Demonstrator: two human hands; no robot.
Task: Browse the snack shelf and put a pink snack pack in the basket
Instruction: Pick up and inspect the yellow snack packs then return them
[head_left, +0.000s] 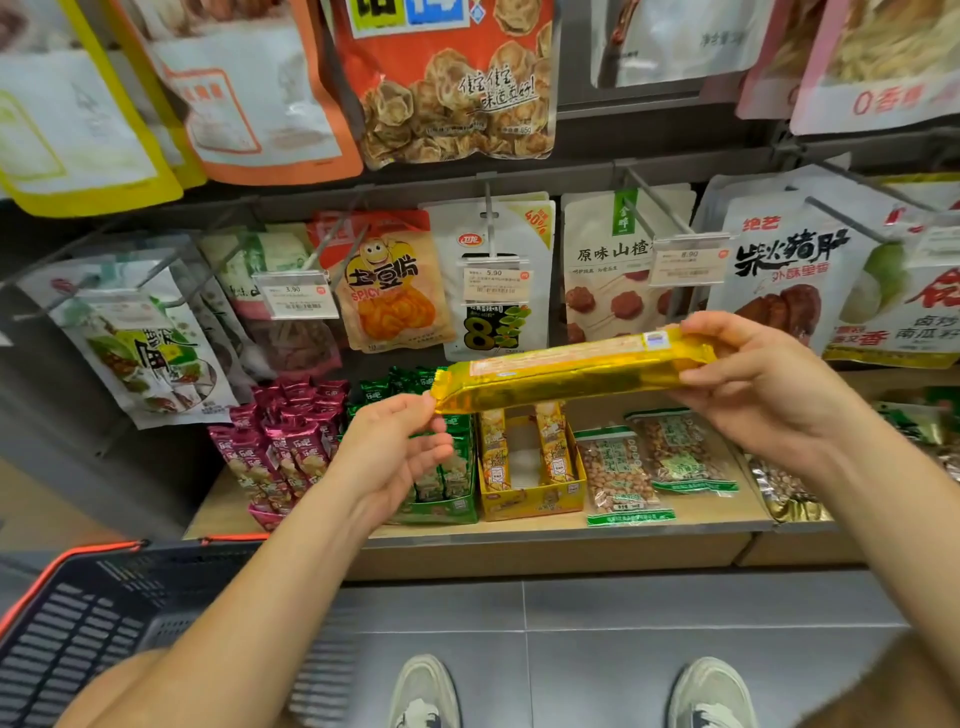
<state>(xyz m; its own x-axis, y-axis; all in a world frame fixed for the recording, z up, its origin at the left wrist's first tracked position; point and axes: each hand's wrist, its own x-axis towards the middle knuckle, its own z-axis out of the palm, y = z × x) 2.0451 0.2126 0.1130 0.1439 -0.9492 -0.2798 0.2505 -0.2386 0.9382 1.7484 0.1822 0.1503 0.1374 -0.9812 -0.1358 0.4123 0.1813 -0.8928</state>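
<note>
We see the pink snack packs (283, 441) standing upright in a tight group at the left end of the low wooden shelf (717, 512); no grip touches them. Just beside them to the right stand green packs (454, 467), then a yellow display box (530, 493) only partly filled, then peanut bags (618, 473) lying flat.

In front of these we hold a long yellow snack pack (571, 369), approx. horizontal, its right end a bit higher. The left grip (395, 452) pinches the left end btw. thumb and fingers. The right grip (753, 384) has its fingers curled round the right end.

The basket (67, 577), black w/ an orange rim, is at the lower left, near the left forearm and well apart from the pink packs.

Above the shelf, snack bags hang on hooks w/ price tags (293, 299). Below, two pale shoes (423, 691) stand on the grey tile floor (675, 613).
</note>
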